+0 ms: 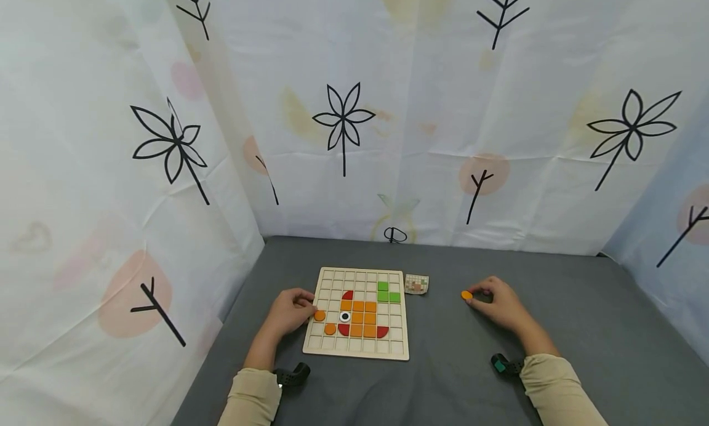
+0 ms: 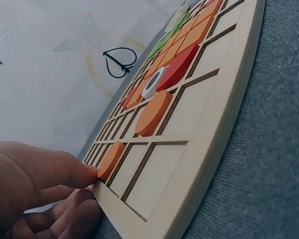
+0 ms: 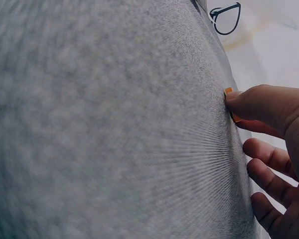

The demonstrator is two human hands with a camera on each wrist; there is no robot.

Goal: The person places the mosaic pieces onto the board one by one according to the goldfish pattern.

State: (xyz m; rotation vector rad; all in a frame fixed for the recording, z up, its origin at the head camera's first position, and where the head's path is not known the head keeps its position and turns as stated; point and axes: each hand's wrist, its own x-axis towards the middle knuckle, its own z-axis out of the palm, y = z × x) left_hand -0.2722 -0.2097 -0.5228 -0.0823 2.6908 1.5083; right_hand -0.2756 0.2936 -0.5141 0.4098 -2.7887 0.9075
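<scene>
A wooden grid board [image 1: 354, 354] lies on the grey table, left of the middle. Orange squares [image 1: 364, 318] form a block on it, with red rounded pieces [image 1: 383, 332] around them and a white disc with a black eye [image 1: 344, 317] at their left. My left hand [image 1: 289, 309] is at the board's left edge. In the left wrist view its extended fingertip touches an orange disc [image 2: 111, 160] in an edge cell; the lower fingers bend beside the rim. Another orange disc [image 2: 153, 113] lies nearby. Right of the board, my right hand [image 1: 501, 306] pinches an orange disc [image 1: 467, 295] at the tabletop.
A small printed card [image 1: 416, 284] with a coloured grid pattern lies by the board's upper right. Several green squares [image 1: 383, 286] sit in the board's upper right cells. A patterned white cloth [image 1: 421, 136] hangs behind and at both sides of the grey table [image 1: 437, 377].
</scene>
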